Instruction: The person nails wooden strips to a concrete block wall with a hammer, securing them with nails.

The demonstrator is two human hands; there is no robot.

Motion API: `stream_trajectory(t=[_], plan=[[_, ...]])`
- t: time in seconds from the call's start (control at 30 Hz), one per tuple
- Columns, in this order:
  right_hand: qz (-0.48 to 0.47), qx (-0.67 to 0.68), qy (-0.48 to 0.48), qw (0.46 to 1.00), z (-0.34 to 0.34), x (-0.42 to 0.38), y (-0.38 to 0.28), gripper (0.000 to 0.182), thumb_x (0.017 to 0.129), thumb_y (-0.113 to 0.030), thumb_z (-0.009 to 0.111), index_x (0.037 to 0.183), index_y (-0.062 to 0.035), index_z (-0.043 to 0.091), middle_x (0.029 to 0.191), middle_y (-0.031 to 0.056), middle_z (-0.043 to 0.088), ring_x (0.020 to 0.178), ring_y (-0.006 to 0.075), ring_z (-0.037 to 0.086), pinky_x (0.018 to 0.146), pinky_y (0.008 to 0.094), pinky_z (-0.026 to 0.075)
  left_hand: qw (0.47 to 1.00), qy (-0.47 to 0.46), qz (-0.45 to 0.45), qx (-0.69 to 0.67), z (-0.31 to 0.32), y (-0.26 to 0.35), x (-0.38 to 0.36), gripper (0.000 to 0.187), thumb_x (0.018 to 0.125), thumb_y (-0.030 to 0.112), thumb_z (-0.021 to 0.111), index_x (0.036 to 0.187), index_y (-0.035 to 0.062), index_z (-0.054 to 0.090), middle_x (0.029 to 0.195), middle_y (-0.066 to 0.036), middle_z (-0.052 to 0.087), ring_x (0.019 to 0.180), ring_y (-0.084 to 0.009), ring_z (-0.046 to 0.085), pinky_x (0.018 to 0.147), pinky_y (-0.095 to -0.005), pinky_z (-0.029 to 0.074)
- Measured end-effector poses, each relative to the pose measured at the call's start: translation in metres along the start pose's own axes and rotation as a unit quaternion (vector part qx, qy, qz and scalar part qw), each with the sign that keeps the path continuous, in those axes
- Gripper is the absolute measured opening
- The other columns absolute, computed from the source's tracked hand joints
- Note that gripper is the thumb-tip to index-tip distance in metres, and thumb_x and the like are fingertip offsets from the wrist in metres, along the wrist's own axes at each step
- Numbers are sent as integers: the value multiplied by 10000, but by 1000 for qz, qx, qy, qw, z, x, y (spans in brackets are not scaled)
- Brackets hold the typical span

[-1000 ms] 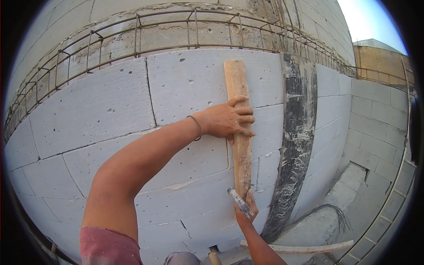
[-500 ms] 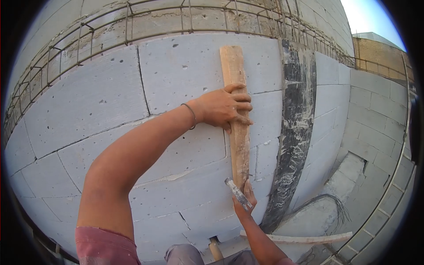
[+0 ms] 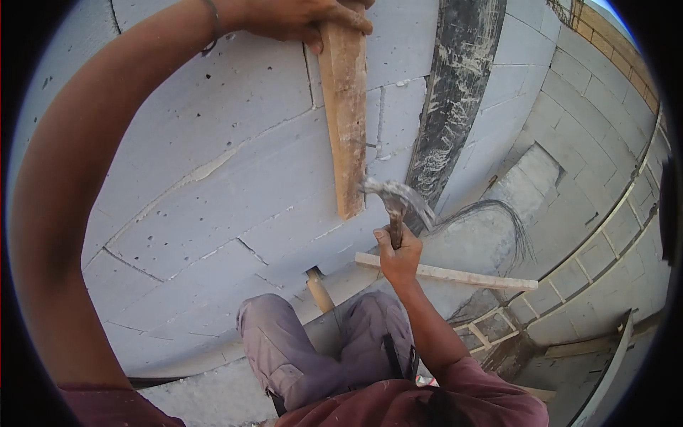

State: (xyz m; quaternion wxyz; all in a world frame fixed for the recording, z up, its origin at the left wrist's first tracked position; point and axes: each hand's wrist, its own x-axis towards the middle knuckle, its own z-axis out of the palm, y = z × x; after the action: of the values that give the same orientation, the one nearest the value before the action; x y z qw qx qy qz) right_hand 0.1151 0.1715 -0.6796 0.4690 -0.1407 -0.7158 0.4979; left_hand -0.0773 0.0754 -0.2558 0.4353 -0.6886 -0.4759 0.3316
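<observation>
A wooden board (image 3: 346, 121) stands lengthwise against the pale block wall (image 3: 235, 156). High on it, at the upper edge of the view, my left hand (image 3: 302, 18) is closed over the wood, with the thumb along its left side. Lower down, my right hand (image 3: 400, 256) grips a claw hammer (image 3: 396, 203) by its short visible handle. The mortar-stained hammer head is right at the board's lower right edge. A thin, nail-like pin (image 3: 368, 145) juts from the board's right side, a little above the hammer.
A black, mortar-smeared vertical strip (image 3: 455, 92) runs down the wall to the right. Below lie a thin wooden strip (image 3: 469, 275) and bent dark wires (image 3: 498, 210). A ladder (image 3: 580, 260) leans at the right. A stub of pipe (image 3: 320, 293) pokes out near my knees.
The view has tilted downward, bringing my legs in. My right hand has come away from the board's lower end with the hammer, its head now swung up beside the wood. My left hand still holds the board.
</observation>
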Motion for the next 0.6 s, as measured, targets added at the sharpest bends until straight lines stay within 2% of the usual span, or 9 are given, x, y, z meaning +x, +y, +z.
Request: stream_trajectory(t=[0.03, 0.17, 0.23, 0.3, 0.4, 0.43, 0.5, 0.57, 0.6], plan=[[11, -31, -53, 998, -13, 3, -11, 186, 942, -161, 737, 930, 13, 672, 637, 26, 579, 584, 79, 552, 536, 290, 428, 999, -31, -6, -20, -5, 3, 1, 593, 799, 384, 798, 1364, 339, 625, 1358, -15, 569, 1386, -237, 423, 1236, -637, 127], [-30, 59, -36, 997, -48, 11, -61, 242, 1041, -201, 529, 971, 19, 600, 680, 50, 553, 592, 102, 528, 533, 292, 416, 1000, 16, 0, -7, 10, 2, -1, 536, 796, 436, 797, 1313, 374, 667, 1303, -20, 581, 1362, -233, 427, 1237, -632, 123], [-102, 119, 14, 988, -57, 10, -92, 381, 1085, -401, 467, 1109, -22, 496, 743, 43, 518, 576, 112, 497, 536, 279, 467, 1000, 11, -14, -3, 9, 6, -1, 518, 789, 422, 804, 1290, 386, 682, 1303, -14, 584, 1368, -230, 422, 1235, -622, 126], [-202, 214, 51, 954, -59, 13, -105, 481, 1062, -489, 469, 1227, -39, 423, 812, 74, 527, 565, 154, 503, 533, 324, 514, 1000, 17, -8, 4, 11, 5, -1, 546, 776, 399, 813, 1304, 383, 675, 1305, -7, 586, 1375, -227, 418, 1230, -612, 129], [-287, 287, 65, 912, -44, 20, -92, 407, 1074, -428, 484, 1168, -34, 459, 826, 82, 545, 566, 149, 510, 515, 307, 490, 1000, 19, -12, 0, 15, 5, -1, 547, 764, 376, 821, 1294, 377, 685, 1318, -5, 590, 1384, -229, 410, 1227, -607, 128], [-341, 14, 64, 938, -38, 24, -75, 371, 1077, -394, 492, 1134, -28, 474, 826, 84, 551, 559, 144, 510, 496, 294, 462, 1000, 21, -13, -5, 14, 5, -2, 540, 763, 372, 822, 1287, 372, 692, 1322, -7, 591, 1386, -231, 407, 1228, -609, 128], [-368, -259, 60, 891, -37, 24, -67, 339, 1080, -360, 501, 1100, -22, 490, 826, 86, 557, 553, 140, 510, 476, 281, 434, 1000, 16, -15, 5, 13, 8, -2, 532, 764, 374, 821, 1281, 370, 696, 1325, -10, 594, 1387, -232, 408, 1228, -609, 129], [-119, 4, -73, 990, -41, 26, -69, 292, 1081, -307, 497, 1049, -17, 506, 818, 79, 569, 549, 129, 512, 452, 264, 387, 1000, 13, -20, 17, 10, 7, -1, 524, 766, 375, 821, 1276, 369, 701, 1328, -13, 596, 1388, -233, 408, 1228, -609, 130], [-104, 44, -79, 991, -51, 24, -73, 285, 1088, -319, 472, 1064, -36, 498, 795, 58, 553, 536, 118, 500, 444, 257, 372, 1000, 15, -18, 7, 10, 9, -2, 524, 766, 379, 821, 1276, 371, 700, 1327, -15, 598, 1387, -233, 411, 1229, -607, 131]])
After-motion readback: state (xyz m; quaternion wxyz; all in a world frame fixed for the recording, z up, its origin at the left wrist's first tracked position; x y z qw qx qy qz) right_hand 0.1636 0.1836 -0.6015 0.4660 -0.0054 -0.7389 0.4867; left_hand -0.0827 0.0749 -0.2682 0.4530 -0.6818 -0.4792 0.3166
